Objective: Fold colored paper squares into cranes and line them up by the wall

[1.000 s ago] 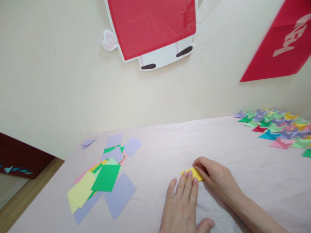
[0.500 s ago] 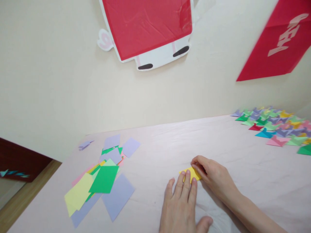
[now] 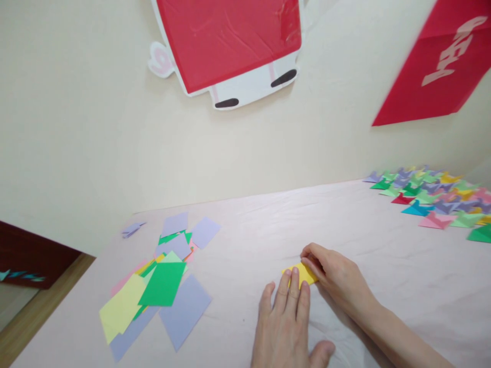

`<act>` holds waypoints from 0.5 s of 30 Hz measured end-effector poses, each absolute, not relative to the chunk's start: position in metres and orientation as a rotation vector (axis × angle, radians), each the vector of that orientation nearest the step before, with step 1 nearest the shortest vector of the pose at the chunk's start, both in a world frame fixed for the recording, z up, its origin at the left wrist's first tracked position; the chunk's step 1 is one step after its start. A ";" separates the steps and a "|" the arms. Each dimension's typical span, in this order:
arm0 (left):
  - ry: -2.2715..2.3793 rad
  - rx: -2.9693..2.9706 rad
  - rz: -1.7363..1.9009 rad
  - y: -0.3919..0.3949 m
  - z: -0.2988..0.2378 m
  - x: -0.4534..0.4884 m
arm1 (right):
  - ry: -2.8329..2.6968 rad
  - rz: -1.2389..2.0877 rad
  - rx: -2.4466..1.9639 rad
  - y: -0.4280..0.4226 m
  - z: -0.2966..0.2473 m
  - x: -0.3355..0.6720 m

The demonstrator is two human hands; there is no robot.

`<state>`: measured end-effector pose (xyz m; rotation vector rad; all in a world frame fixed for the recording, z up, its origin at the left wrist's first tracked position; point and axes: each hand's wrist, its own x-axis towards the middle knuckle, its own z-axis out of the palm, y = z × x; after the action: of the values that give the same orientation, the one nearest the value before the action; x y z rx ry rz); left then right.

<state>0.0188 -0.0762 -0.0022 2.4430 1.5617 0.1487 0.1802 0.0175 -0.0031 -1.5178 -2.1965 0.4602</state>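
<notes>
Where the left hand (image 3: 286, 322) lies flat on the table (image 3: 387, 266), palm down and fingers stretched out close together, its middle fingertips press on the near edge of a small folded yellow paper (image 3: 304, 274). That paper lies on the table directly ahead of the left hand's fingertips. The right hand (image 3: 337, 278) comes in from the right with its fingers bent, their tips set on the paper's far and right-hand side; whether they pinch the paper or only press it cannot be told. Both hands touch the paper, and each covers part of it.

Well apart to the left, a loose pile of flat paper squares (image 3: 161, 283) lies spread out in green, yellow, purple and pink. One small folded purple piece (image 3: 132, 229) lies beyond that pile, near the wall. At the far right of the table lies a heap of folded pieces (image 3: 433, 199) in many colours. On the wall above hang a red and white poster (image 3: 230, 41) and a red banner (image 3: 441, 66).
</notes>
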 end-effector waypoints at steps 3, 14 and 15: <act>1.583 2.480 0.177 -0.076 -0.007 0.019 | -2.149 0.539 -1.477 0.014 -0.002 0.186; 1.707 2.681 0.368 -0.076 -0.026 0.020 | -2.085 0.602 -1.494 0.011 -0.003 0.188; 1.704 2.699 0.383 -0.076 -0.027 0.019 | -2.088 0.608 -1.500 0.011 -0.003 0.187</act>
<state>0.0188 -0.0760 -0.0268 2.6991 1.7039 0.3825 0.1874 0.0114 -0.0032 -1.5003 -2.0880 0.6077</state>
